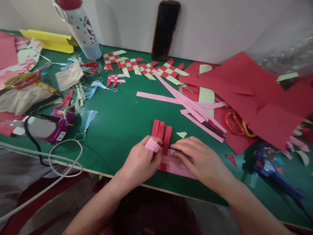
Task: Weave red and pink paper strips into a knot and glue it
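Near the table's front edge lies a small weave of upright red paper strips (167, 140) crossed by pink paper strips (179, 171). On its left side my left hand (141, 159) is closed, thumb and fingers pinching the woven strips. A folded pink strip end (152, 145) sticks out over those fingers. From the right, my right hand (202, 158) pinches the upper pink strip between thumb and fingers. My fingers cover parts of the crossings. Just beyond the right fingertips lies a pale green paper scrap (181, 134).
Loose pink strips (190, 106) and red paper sheets (234, 81) lie right, with orange-handled scissors (234, 122) and a blue glue gun (269, 169). Finished woven pieces (146, 68) line the back beside a phone (166, 29) and bottle (84, 32). Tassels (91, 119) and cables (51, 151) lie left.
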Demonstrator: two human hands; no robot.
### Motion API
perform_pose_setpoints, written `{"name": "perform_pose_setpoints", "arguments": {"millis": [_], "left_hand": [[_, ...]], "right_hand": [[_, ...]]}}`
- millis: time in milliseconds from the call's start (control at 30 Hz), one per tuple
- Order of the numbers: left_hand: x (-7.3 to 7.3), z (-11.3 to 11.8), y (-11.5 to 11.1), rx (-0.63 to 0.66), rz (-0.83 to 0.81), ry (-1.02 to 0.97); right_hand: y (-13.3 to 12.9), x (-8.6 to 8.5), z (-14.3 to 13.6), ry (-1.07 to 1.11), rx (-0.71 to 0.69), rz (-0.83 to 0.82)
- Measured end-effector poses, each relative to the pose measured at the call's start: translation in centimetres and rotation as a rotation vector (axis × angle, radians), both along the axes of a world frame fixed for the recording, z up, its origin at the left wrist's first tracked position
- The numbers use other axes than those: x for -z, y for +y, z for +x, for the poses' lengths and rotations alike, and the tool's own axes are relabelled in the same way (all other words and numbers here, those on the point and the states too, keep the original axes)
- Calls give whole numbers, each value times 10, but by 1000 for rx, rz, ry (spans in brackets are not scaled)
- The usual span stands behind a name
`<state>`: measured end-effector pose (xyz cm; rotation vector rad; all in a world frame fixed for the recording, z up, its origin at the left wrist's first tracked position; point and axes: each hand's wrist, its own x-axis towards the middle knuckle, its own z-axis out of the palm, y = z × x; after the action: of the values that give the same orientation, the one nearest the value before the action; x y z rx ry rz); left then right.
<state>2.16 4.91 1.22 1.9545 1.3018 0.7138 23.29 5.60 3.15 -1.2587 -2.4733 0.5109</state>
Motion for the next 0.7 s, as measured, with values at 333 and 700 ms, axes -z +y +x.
{"name": "perform_pose_setpoints", "arguments": {"millis": [333,700], "left_hand": [[2,-1,-2,-34,-23,29],[-2,-3,-3,31,-95,-7]], "right_hand": [[-3,5,-9,-101,-23,32],[-7,-1,-10,52,157,-150]]}}
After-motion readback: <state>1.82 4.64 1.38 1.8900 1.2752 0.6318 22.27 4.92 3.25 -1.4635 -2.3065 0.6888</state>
